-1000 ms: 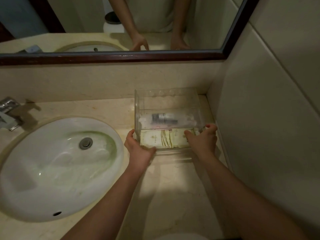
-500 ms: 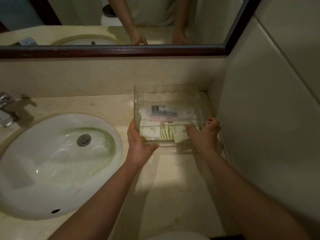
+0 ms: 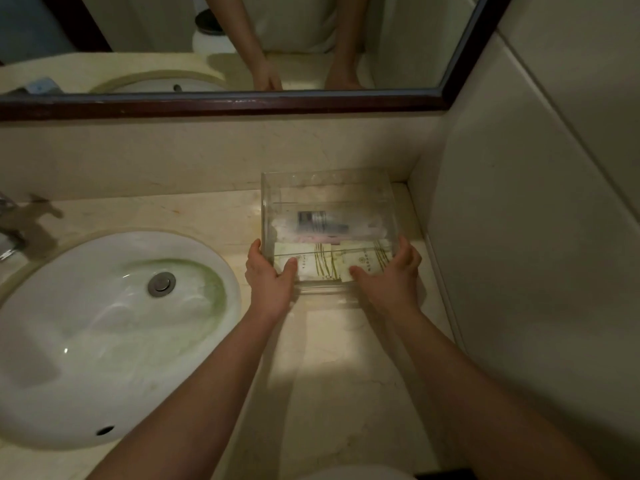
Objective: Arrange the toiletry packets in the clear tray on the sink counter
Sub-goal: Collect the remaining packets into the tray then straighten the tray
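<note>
A clear plastic tray (image 3: 325, 183) sits on the marble counter near the back right corner. Inside it lie cream toiletry packets with green stripes (image 3: 325, 265) along the front and a white packet with a dark label (image 3: 322, 223) behind them. My left hand (image 3: 268, 277) grips the tray's front left corner, thumb over the front wall. My right hand (image 3: 389, 275) grips the front right corner the same way.
A white oval sink (image 3: 104, 334) with a metal drain (image 3: 161, 283) fills the left of the counter. A faucet (image 3: 8, 237) shows at the far left edge. A dark-framed mirror (image 3: 221, 105) runs along the back; a tiled wall (image 3: 519, 237) stands on the right.
Both hands have kept hold of the tray and shifted it slightly toward the back of the counter. The packets inside stay in place.
</note>
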`<state>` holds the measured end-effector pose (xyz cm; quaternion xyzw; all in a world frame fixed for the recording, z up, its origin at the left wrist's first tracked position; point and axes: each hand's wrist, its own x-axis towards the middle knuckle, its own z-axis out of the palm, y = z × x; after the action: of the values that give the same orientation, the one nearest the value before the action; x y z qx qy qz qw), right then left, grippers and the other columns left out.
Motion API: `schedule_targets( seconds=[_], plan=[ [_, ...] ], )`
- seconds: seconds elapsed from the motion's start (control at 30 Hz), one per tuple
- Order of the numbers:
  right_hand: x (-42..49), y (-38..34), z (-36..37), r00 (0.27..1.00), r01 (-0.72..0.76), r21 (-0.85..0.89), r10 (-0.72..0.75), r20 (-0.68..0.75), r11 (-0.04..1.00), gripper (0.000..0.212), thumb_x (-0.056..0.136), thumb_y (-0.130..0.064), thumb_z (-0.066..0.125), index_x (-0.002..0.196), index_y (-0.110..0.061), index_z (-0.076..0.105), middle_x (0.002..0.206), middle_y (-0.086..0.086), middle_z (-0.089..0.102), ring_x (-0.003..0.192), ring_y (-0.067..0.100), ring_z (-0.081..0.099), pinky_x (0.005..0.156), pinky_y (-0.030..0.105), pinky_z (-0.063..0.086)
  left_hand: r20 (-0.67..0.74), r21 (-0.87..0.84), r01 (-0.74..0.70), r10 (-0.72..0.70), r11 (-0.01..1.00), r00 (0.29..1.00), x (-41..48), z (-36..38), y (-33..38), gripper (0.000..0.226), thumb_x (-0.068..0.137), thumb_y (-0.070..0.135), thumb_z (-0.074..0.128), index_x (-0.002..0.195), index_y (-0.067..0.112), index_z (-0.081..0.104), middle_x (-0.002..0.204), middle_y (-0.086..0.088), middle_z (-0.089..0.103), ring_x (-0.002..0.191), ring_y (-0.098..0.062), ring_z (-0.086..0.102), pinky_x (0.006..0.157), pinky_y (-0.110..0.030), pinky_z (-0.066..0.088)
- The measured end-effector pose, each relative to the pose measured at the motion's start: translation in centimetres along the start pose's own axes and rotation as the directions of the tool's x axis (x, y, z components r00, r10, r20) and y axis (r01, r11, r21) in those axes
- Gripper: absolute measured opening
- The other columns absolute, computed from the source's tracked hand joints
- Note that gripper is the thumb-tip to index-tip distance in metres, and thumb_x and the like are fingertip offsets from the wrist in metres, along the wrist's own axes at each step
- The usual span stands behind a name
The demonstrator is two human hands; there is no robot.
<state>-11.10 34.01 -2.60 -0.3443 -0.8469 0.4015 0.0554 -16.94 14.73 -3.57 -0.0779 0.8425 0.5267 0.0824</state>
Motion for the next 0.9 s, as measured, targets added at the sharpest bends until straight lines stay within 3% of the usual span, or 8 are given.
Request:
schedule_targets(
  seconds=[0.23,0.5,0.63,0.73,0.8,0.9],
  plan=[
    [0.2,-0.7,0.8,0.996,-0.074,-0.099,0.070,-0.050,0.992,0.113,0.064,-0.056,0.077,0.147,-0.024,0.008,0.154,0.013,0.016,0.136,0.035,0.031,0.106,0.049,0.039,-0.086,0.136,0.027,-0.015,0.990,0.996,-0.1,1.0,0.7,0.099,0.071,0.027,0.081,0.145,0.005,0.020,0.141,-0.021,0.036,0.130,-0.038,0.031,0.108,-0.043,0.027],
    [1.1,-1.3,1.1,0.984,-0.174,-0.033,0.172,-0.054,0.984,0.117,0.064,-0.054,0.078,0.147,-0.021,0.004,0.150,0.019,0.020,0.134,0.040,0.032,0.105,0.049,0.039,-0.093,0.103,0.099,-0.089,0.990,0.992,-0.3,1.2,1.3,0.107,0.067,0.035,0.083,0.146,0.007,0.017,0.145,-0.021,0.031,0.134,-0.037,0.026,0.109,-0.045,0.027],
    [1.4,0.7,-0.5,0.993,-0.094,0.146,0.081,0.089,0.985,0.122,0.062,-0.041,0.086,0.149,-0.029,0.002,0.154,0.013,0.015,0.138,0.031,0.033,0.111,0.047,0.036,0.076,0.117,-0.027,0.018,0.993,0.997,-0.7,-0.1,-0.2,0.128,0.056,0.041,0.089,0.151,0.018,0.006,0.150,-0.013,0.024,0.139,-0.032,0.021,0.115,-0.045,0.024],
    [0.7,2.7,-2.2,0.967,-0.014,0.128,-0.020,0.255,0.992,0.133,0.058,-0.027,0.090,0.149,-0.036,-0.006,0.157,0.000,0.012,0.139,0.021,0.032,0.113,0.041,0.034,0.138,0.194,-0.114,0.088,0.974,0.987,-0.4,-1.3,-1.1,0.135,0.040,0.053,0.091,0.147,0.024,0.013,0.139,-0.007,0.043,0.129,-0.028,0.042,0.106,-0.049,0.040],
    [0.8,3.1,-2.6,0.961,0.026,0.101,-0.053,0.270,0.995,0.131,0.063,-0.016,0.088,0.151,-0.031,-0.008,0.158,0.000,0.012,0.140,0.019,0.031,0.111,0.033,0.033,0.130,0.215,-0.114,0.087,0.970,0.988,0.1,-1.3,-1.7,0.134,0.035,0.058,0.090,0.144,0.024,0.020,0.128,-0.002,0.053,0.119,-0.025,0.053,0.097,-0.048,0.049],
    [1.3,2.9,-2.7,0.968,0.054,0.044,-0.063,0.244,0.998,0.127,0.065,-0.019,0.088,0.153,-0.024,-0.004,0.157,0.003,0.017,0.138,0.019,0.033,0.108,0.028,0.032,0.100,0.229,-0.136,0.116,0.964,0.988,-0.3,-1.3,-1.0,0.128,0.040,0.049,0.092,0.144,0.022,0.023,0.128,-0.005,0.051,0.119,-0.025,0.050,0.100,-0.047,0.046]
  ],
)
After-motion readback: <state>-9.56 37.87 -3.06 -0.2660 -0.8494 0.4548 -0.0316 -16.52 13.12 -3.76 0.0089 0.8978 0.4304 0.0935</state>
